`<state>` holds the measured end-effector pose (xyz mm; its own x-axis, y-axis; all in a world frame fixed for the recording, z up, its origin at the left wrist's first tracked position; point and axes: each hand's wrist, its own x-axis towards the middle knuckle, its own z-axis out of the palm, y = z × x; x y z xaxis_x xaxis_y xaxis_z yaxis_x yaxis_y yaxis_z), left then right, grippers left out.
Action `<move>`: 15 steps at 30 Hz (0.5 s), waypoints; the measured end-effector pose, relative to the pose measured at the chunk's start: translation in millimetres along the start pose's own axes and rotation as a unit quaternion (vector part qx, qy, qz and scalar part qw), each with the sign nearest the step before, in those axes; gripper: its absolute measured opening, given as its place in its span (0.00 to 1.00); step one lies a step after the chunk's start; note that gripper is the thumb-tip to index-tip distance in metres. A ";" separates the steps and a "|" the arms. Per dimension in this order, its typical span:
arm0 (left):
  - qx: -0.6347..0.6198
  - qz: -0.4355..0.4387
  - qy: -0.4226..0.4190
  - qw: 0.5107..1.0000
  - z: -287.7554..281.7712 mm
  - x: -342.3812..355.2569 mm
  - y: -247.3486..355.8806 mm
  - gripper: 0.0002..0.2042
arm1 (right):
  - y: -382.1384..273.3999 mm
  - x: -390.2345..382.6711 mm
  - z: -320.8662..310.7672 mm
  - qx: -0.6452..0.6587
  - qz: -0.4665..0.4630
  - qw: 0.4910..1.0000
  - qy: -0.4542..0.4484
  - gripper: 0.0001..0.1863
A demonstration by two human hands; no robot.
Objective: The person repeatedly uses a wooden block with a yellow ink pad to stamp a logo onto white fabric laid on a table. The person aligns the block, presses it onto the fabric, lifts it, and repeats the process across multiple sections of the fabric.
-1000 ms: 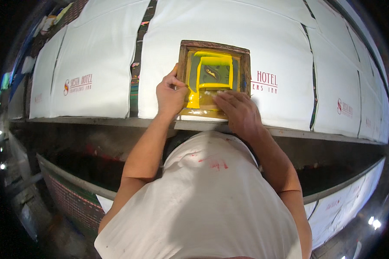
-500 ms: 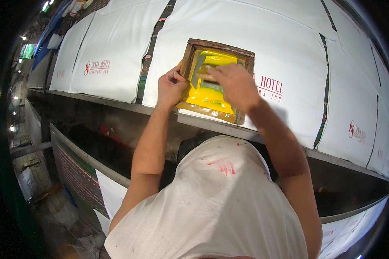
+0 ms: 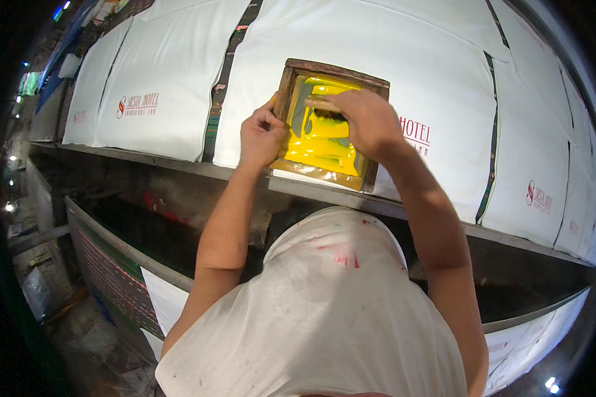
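Left hand (image 3: 261, 135) is clamped on the left edge of a small wooden screen frame (image 3: 331, 69), thumb over the rail; right hand (image 3: 367, 122) is closed on a wooden squeegee handle (image 3: 321, 104) at the far end of the frame, w/ yellow ink (image 3: 321, 142) pooled over the mesh below it. Squeegee blade is mostly hidden by the fingers, so can't tell how it meets the mesh. Frame lies flat on a white fabric panel (image 3: 437, 73) w/ red print, near edge of the long table (image 3: 179, 165); more white panels (image 3: 149, 86) run to the left and right.
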<state>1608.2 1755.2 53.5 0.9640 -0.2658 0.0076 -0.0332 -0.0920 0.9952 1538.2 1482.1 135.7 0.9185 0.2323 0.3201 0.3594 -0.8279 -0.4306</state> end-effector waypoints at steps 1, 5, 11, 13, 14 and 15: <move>-0.001 0.001 -0.004 1.000 -1.3 0.4 -1.3 0.07 | -9.0 -5.7 2.4 -0.006 -0.014 1.000 0.011 0.25; -0.024 0.027 0.000 0.999 2.4 0.9 -6.5 0.06 | -47.7 -31.6 2.8 -0.019 -0.041 0.999 -0.005 0.21; 0.052 0.013 0.002 0.999 -0.2 -0.5 -3.8 0.07 | -17.8 -2.7 -21.7 0.075 0.004 0.996 -0.047 0.20; 0.047 0.027 0.000 0.999 -0.4 -0.6 -4.6 0.07 | -11.6 12.7 -16.6 0.049 0.081 0.995 -0.025 0.21; 0.044 0.032 0.000 0.999 -0.2 -0.4 -5.4 0.07 | -7.6 13.6 -8.3 0.033 0.063 0.997 -0.003 0.20; 0.047 0.043 -0.003 0.998 0.0 0.7 -5.7 0.07 | -8.4 9.4 -1.9 0.021 0.037 0.999 0.012 0.20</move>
<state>1609.1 1755.6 47.8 0.9552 -0.2816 0.0916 -0.1404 -0.1582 0.9774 1543.5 1490.3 143.9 0.9387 0.1596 0.3057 0.2986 -0.8197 -0.4889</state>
